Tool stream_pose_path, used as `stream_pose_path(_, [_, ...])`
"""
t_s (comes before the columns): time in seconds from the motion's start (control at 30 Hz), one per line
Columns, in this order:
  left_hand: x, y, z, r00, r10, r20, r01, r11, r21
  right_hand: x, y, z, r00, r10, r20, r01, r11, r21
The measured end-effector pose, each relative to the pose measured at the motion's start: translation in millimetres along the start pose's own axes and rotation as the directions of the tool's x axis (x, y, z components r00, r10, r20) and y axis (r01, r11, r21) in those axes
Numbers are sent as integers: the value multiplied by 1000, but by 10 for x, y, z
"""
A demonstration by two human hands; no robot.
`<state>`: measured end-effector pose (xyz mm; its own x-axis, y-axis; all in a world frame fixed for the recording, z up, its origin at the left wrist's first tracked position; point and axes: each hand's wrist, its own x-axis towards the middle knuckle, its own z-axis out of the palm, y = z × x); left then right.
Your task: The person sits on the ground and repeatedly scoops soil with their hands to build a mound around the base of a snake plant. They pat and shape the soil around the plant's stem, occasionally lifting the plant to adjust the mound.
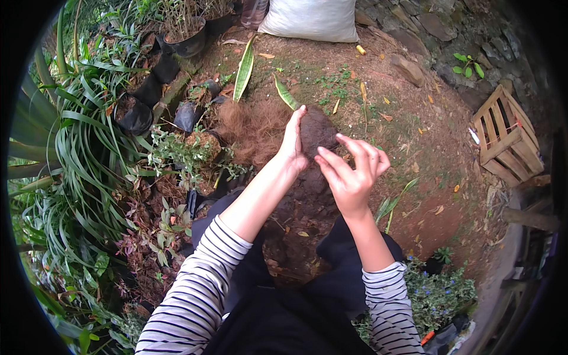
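My left hand holds a rounded root ball, dark brown and covered in fibre, against its palm. A yellow-edged snake plant leaf rises beyond the fingers, seemingly from this ball. At the ball's near right side is my right hand, its fingers bent and the fingertips close together. Whether a thin thread is between them is too fine to see. Just left of the ball lies a loose heap of reddish-brown coconut fibre. Dark soil lies on the ground beneath my hands.
A stuffed white sack stands at the far side, near a stone wall. Potted plants and strappy foliage crowd the left. A wooden crate sits at right. Another snake plant leaf stands behind the fibre.
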<state>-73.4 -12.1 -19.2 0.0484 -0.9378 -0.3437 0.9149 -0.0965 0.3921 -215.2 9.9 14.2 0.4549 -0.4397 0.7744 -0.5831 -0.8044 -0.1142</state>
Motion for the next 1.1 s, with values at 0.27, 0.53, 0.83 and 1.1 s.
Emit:
stream_pose_path(0.27, [-26, -58, 35, 999, -45, -24, 46, 998, 37, -8, 54, 64, 997, 48, 64, -43, 996, -77])
stream_pose_path(0.53, [12, -18, -81, 998, -56, 34, 51, 989, 137, -49, 54, 86, 988, 77, 132, -73, 997, -31])
stream_pose_path(0.83, [-56, -3, -58, 993, -108, 41, 107, 994, 30, -18, 145, -95, 993, 84, 80, -91, 993, 79])
stream_pose_path(1.1, [-9, -81, -137, 995, -93, 20, 92, 994, 60, -91, -19, -53, 981, 112, 156, -81, 978, -194])
